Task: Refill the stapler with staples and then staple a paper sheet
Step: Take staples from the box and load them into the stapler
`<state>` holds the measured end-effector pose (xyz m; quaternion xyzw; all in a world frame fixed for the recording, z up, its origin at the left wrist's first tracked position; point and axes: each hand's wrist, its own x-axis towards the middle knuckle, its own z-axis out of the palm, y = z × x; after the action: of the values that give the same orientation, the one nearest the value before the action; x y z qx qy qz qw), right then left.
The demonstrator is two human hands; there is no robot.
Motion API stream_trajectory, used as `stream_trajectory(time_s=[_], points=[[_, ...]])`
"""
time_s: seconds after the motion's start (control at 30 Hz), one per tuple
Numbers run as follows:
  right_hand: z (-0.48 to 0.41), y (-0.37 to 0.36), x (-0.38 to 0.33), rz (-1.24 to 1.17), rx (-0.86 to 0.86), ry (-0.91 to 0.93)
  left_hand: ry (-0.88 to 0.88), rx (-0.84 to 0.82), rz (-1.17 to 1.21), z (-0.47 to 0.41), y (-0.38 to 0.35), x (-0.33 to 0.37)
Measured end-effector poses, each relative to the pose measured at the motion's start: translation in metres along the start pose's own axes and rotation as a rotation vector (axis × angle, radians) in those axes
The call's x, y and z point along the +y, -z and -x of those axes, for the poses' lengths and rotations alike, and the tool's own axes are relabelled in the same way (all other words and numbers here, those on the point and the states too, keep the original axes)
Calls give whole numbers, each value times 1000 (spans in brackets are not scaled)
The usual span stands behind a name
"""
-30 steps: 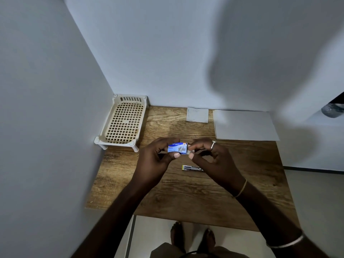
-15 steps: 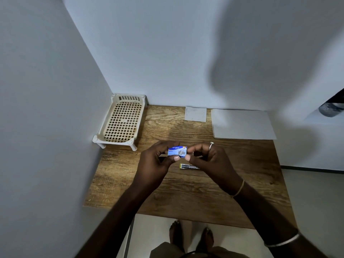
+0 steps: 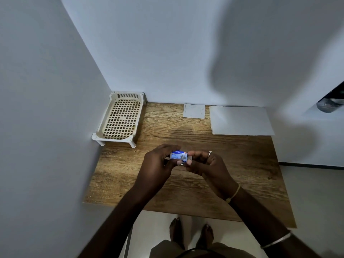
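Over the brown wooden table (image 3: 232,164), I see my left hand (image 3: 156,164) and right hand (image 3: 206,164) both pinching the small blue-and-white staple box (image 3: 178,155) with curled fingers.

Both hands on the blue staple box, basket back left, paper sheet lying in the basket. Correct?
No. The head view shows the paper sheet flat on the table at the back right, not in the basket. The rest holds: left hand and right hand both hold the blue staple box, and the basket is back left.
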<state>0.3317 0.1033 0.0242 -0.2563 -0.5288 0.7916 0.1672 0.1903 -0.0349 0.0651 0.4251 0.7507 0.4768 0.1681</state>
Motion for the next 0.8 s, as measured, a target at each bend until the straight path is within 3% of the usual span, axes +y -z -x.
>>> stream_trajectory(time_s=[0.2, 0.47, 0.8], points=[[2, 0, 4, -15, 1, 11, -9, -4, -43, 1, 1, -3], [6, -3, -1, 3, 8, 57, 51, 2, 94, 6, 6, -5], [10, -10, -6, 80, 59, 194, -18, 34, 95, 10, 9, 2]])
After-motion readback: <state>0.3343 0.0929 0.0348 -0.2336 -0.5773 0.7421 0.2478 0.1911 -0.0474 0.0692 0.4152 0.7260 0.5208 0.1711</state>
